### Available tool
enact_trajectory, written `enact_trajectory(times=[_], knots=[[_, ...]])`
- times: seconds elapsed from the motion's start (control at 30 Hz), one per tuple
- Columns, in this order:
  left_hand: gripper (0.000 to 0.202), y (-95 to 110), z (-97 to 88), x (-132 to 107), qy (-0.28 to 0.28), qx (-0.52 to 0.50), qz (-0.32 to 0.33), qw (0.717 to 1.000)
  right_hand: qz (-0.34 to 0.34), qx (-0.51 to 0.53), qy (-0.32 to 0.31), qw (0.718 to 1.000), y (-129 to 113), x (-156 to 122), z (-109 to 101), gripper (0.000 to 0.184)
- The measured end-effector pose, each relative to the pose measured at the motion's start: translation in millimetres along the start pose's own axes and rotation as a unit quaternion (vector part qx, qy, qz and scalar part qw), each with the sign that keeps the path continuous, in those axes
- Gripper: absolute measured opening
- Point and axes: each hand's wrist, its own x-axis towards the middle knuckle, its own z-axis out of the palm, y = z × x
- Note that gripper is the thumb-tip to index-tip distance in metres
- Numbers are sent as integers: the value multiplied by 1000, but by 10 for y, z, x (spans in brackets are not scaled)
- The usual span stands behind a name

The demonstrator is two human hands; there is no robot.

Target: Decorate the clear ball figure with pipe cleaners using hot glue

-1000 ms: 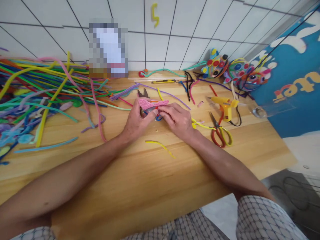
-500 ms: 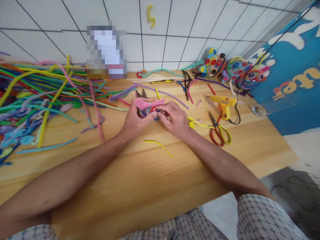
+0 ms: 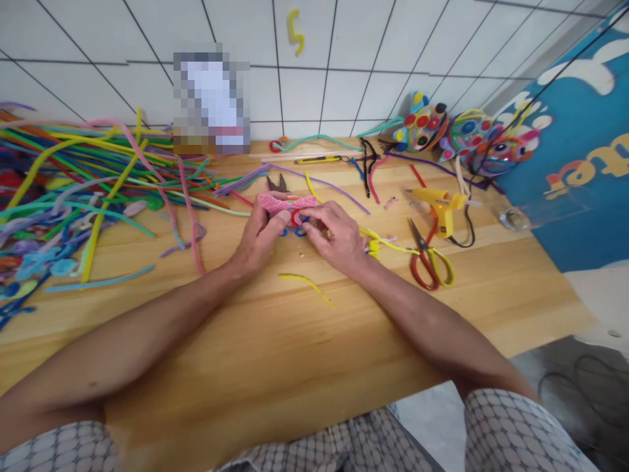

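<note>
Both my hands meet over a small craft figure made of pipe cleaners, with a pink fuzzy top, a red ring on its front and blue curls at the bottom. My left hand is closed around the figure's left side, thumb lying on the front. Fingers of my right hand pinch at the red ring and the right side. Much of the figure is covered by my fingers. Just behind it the dark jaws of pliers stick out. A yellow pipe-cleaner piece lies on the table before my hands.
Scissors and a yellow glue gun lie to the right. A large heap of pipe cleaners covers the left side. Finished-looking decorated figures stand at the back right, and a yellow cutter knife lies near the tiled wall.
My hands and the figure have shifted slightly left. The figure's front now faces me more, showing the red ring and blue curls. My left thumb has moved onto its front.
</note>
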Motion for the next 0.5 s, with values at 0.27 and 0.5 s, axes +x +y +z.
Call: enact_trajectory(times=[0.27, 0.5], knots=[[47, 52, 46, 1, 0, 39, -17, 999, 11, 26, 6, 1000, -34, 4, -2, 20], [47, 45, 61, -22, 21, 55, -29, 998, 3, 38, 14, 999, -40, 8, 5, 24]])
